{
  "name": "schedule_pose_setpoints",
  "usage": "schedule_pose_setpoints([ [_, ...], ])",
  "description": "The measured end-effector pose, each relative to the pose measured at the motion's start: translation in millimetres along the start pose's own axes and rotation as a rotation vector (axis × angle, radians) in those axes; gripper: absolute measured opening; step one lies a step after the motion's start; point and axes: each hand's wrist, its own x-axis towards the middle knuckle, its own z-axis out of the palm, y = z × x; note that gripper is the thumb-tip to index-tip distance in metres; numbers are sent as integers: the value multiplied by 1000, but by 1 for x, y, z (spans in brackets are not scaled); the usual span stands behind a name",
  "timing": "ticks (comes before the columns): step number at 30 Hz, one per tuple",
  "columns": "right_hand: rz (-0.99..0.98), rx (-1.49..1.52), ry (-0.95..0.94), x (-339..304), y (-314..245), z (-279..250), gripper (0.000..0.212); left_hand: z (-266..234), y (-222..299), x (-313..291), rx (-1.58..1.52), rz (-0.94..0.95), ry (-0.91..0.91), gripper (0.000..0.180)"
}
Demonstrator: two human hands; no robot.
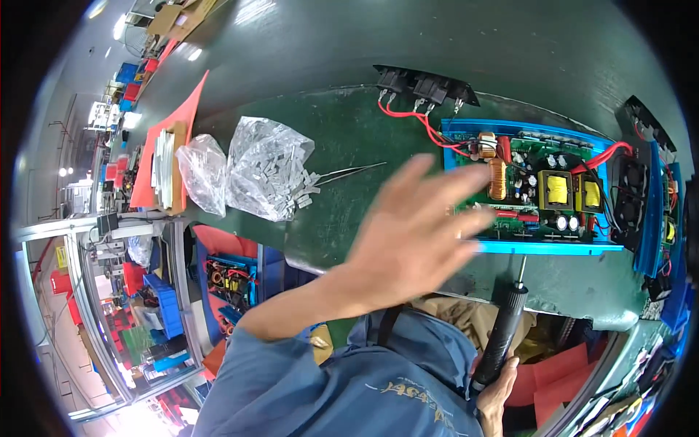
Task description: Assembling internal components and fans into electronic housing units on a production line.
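Note:
My left hand [415, 237], smeared by motion, reaches over the left end of a circuit board in a blue metal case [539, 248]. Its fingers are spread, and nothing shows in them. Whether the fingertips touch the board cannot be made out. My right hand [499, 393] is wrapped round the lower end of a black electric screwdriver [501, 331]. The screwdriver's bit points up at the near wall of the case. Red wires [437, 131] link the board to a black socket panel [429, 87] lying beyond it. A black fan panel [630, 193] stands at the case's right end.
Left on the green bench [335, 226] lie a clear bag of small grey pieces [273, 171], a crumpled clear bag [202, 175] and thin metal tweezers [349, 172]. Another blue case [648, 211] stands at the right. A red bin [229, 273] holds more boards below left.

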Motion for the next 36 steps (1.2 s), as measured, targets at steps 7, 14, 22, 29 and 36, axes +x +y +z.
schedule_pose_setpoints([
  [7,-61,69,128,-10,27,4,77,-59,-96,-106,442,-665,191,22],
  [14,-102,-265,3,-3,8,5,68,-72,-117,-127,461,-567,49,17],
  [22,-203,-143,-110,-5,-11,16,46,-70,-90,-68,17,-594,81,18],
  [29,-232,-157,-77,3,-8,17,47,0,-3,14,-304,-301,-11,12],
  [36,-269,-127,-107,9,-5,20,46,15,25,43,133,-93,-265,11],
])
